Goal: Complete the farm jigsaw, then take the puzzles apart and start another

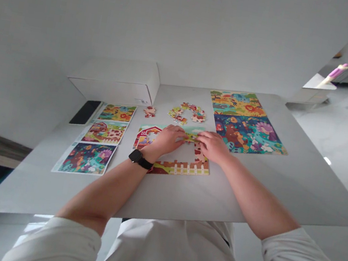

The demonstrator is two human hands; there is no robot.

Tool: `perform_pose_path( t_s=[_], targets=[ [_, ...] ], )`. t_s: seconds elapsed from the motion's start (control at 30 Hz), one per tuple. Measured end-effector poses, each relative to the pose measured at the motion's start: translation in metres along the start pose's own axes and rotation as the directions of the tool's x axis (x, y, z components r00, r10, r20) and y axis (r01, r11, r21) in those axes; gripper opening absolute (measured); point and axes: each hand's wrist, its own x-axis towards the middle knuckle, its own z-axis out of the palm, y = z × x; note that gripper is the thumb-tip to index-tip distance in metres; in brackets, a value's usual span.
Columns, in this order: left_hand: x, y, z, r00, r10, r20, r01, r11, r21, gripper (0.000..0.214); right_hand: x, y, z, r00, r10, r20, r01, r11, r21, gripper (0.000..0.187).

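A partly assembled farm jigsaw puzzle lies on the table, its frame showing a red barn, a white fence and brown cow patches around a bare middle. At its upper edge my left hand and my right hand grip a green puzzle piece between them, fingers closed on its two sides. My fingers cover part of that piece, and my left hand hides some of the barn side. Just beyond the hands, loose puzzle pieces form a rough ring. Another single piece sits to their left.
Two assembled animal puzzles, one orange-yellow and one dark blue, adjoin at the right. On the left are a printed picture sheet, a black phone and a white box against the wall. The table's front edge is near my body.
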Motion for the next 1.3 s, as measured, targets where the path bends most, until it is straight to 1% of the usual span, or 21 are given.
perform_pose_path(
  t_s=[0.23,0.4,0.67,0.8,0.93,1.1,1.2,1.3],
  targets=[
    [0.0005,0.0020,-0.0007,1.000,0.009,0.009,-0.009,1.000,0.016,0.023,0.0032,-0.0025,0.0055,0.995,-0.097,0.018,0.097,0.995,0.010,0.044],
    [-0.0007,0.0009,-0.0007,0.998,0.046,0.041,-0.047,0.999,0.028,0.024,0.0041,-0.0016,0.0068,0.991,-0.129,0.044,0.129,0.992,0.010,0.048],
    [-0.0067,-0.0069,0.0034,1.000,-0.003,0.003,0.003,0.999,0.033,0.027,0.0046,0.0000,0.0086,0.990,-0.136,0.047,0.135,0.990,0.031,0.048],
    [-0.0059,-0.0061,0.0024,1.000,0.026,0.009,-0.026,1.000,-0.002,0.027,0.0053,0.0005,0.0097,0.990,-0.129,0.054,0.127,0.991,0.037,0.049],
    [-0.0046,-0.0018,-0.0016,0.996,0.073,0.042,-0.073,0.997,0.010,0.030,0.0056,0.0002,0.0084,0.989,-0.128,0.071,0.125,0.991,0.046,0.050],
    [-0.0048,-0.0015,-0.0045,0.993,0.091,0.070,-0.092,0.996,0.010,0.030,0.0050,-0.0011,0.0060,0.988,-0.115,0.101,0.110,0.993,0.053,0.049],
    [-0.0052,-0.0028,-0.0044,0.994,0.091,0.063,-0.092,0.996,0.004,0.028,0.0047,-0.0018,0.0067,0.990,-0.096,0.100,0.091,0.995,0.049,0.050],
    [-0.0059,-0.0023,-0.0050,0.993,0.100,0.057,-0.101,0.995,0.019,0.028,0.0042,-0.0017,0.0089,0.991,-0.102,0.090,0.098,0.994,0.049,0.052]
  ],
)
